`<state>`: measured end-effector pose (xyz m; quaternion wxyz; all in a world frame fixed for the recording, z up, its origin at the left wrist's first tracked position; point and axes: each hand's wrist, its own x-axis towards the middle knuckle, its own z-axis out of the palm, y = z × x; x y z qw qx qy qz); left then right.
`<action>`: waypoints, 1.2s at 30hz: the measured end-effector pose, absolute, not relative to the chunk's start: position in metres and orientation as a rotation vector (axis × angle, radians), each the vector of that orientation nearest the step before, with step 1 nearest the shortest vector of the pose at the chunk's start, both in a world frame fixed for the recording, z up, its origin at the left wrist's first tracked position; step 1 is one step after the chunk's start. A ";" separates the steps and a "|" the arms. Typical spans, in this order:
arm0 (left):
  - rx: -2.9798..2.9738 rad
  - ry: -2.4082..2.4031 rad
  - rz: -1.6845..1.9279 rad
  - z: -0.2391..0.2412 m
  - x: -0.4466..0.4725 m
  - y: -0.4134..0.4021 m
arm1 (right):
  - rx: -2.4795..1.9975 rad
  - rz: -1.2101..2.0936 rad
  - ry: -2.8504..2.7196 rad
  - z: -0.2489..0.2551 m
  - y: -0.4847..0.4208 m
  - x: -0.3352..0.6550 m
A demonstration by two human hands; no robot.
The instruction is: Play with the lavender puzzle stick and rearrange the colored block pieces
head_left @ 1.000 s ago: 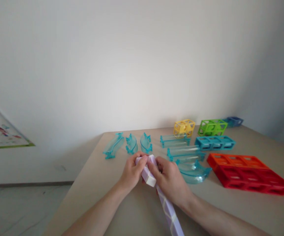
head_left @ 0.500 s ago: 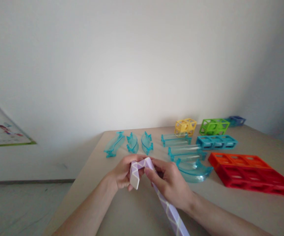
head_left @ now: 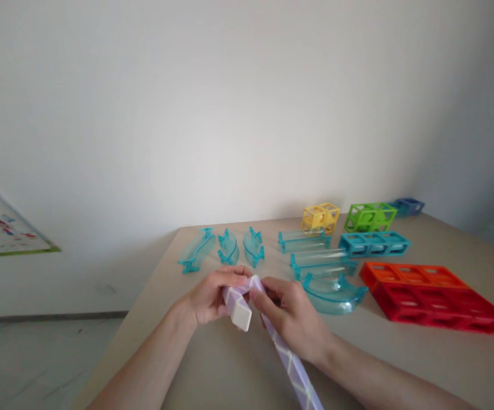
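Observation:
A lilac and white snake puzzle (head_left: 290, 361) is held between both hands above the table. Its short bent end, with a white end face, points toward me. My left hand (head_left: 215, 293) is closed around this bent end, thumb lying on top. My right hand (head_left: 292, 313) grips the long straight part just past the bend, thumb along its upper side. From there the straight part runs down to the bottom edge of the view, where its far end is cut off. Fingers hide some of the segments near the bend.
Clear teal track pieces (head_left: 228, 247), straight and curved, lie beyond my hands on the table (head_left: 212, 376). To the right are red frame blocks (head_left: 439, 307), orange ones (head_left: 426, 276), a teal row (head_left: 375, 244), green (head_left: 370, 217), yellow (head_left: 320, 217) and blue (head_left: 411, 206) blocks. A wall stands behind.
The short end of the snake puzzle has turned so its white face points more toward me. My left thumb has moved onto its top. My right hand keeps its hold.

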<state>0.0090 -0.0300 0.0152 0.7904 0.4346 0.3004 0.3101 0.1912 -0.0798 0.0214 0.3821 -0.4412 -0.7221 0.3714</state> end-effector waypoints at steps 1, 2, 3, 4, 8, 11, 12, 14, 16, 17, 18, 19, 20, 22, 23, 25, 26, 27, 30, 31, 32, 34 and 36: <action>0.929 0.635 0.687 0.015 0.010 -0.030 | -1.116 1.026 -1.798 0.021 -0.079 0.191; 0.924 0.624 0.714 0.015 0.011 -0.030 | -1.103 1.123 -1.740 0.020 -0.078 0.190; 0.927 0.615 0.746 0.015 0.013 -0.030 | -1.087 1.238 -1.667 0.019 -0.077 0.188; 0.942 0.612 0.780 0.014 0.015 -0.030 | -1.061 1.360 -1.583 0.018 -0.075 0.187; 1.083 0.642 0.880 0.011 0.017 -0.026 | -0.892 1.793 -1.195 0.013 -0.071 0.181; 1.218 0.679 0.920 0.007 0.015 -0.024 | -0.760 2.002 -1.047 0.010 -0.067 0.182; 1.264 0.695 0.939 0.006 0.014 -0.023 | -0.724 2.054 -1.025 0.009 -0.066 0.183; 1.350 0.734 0.990 0.003 0.012 -0.022 | -0.662 2.147 -0.996 0.009 -0.064 0.185; 1.414 0.768 1.051 0.002 0.010 -0.022 | -0.621 2.234 -0.970 0.009 -0.063 0.186; 1.435 0.775 1.077 0.003 0.009 -0.022 | -0.603 2.275 -0.949 0.009 -0.063 0.186; 1.451 0.775 1.101 0.003 0.009 -0.022 | -0.584 2.310 -0.923 0.008 -0.064 0.185; 1.458 0.770 1.126 0.004 0.008 -0.022 | -0.564 2.338 -0.894 0.007 -0.064 0.185; 1.457 0.760 1.153 0.005 0.008 -0.022 | -0.542 2.358 -0.865 0.007 -0.064 0.185; 1.436 0.741 1.212 0.005 0.009 -0.020 | -0.497 2.413 -0.814 0.004 -0.063 0.185; 1.416 0.733 1.235 0.005 0.010 -0.020 | -0.475 2.443 -0.794 0.003 -0.063 0.186; 1.376 0.715 1.259 0.003 0.011 -0.018 | -0.437 2.483 -0.775 0.002 -0.062 0.187; 1.363 0.706 1.260 0.001 0.011 -0.017 | -0.420 2.478 -0.775 0.003 -0.062 0.188; 1.357 0.700 1.252 -0.001 0.012 -0.017 | -0.407 2.465 -0.782 0.004 -0.062 0.188; 1.396 0.704 1.213 -0.004 0.013 -0.018 | -0.405 2.442 -0.817 0.008 -0.063 0.188; 1.421 0.711 1.198 -0.005 0.013 -0.019 | -0.407 2.439 -0.822 0.009 -0.063 0.187; 1.444 0.720 1.186 -0.004 0.014 -0.020 | -0.406 2.437 -0.822 0.009 -0.063 0.186; 1.471 0.733 1.172 -0.002 0.016 -0.023 | -0.392 2.414 -0.805 0.009 -0.064 0.185; 1.476 0.752 1.162 0.001 0.019 -0.025 | -0.374 2.402 -0.792 0.008 -0.064 0.184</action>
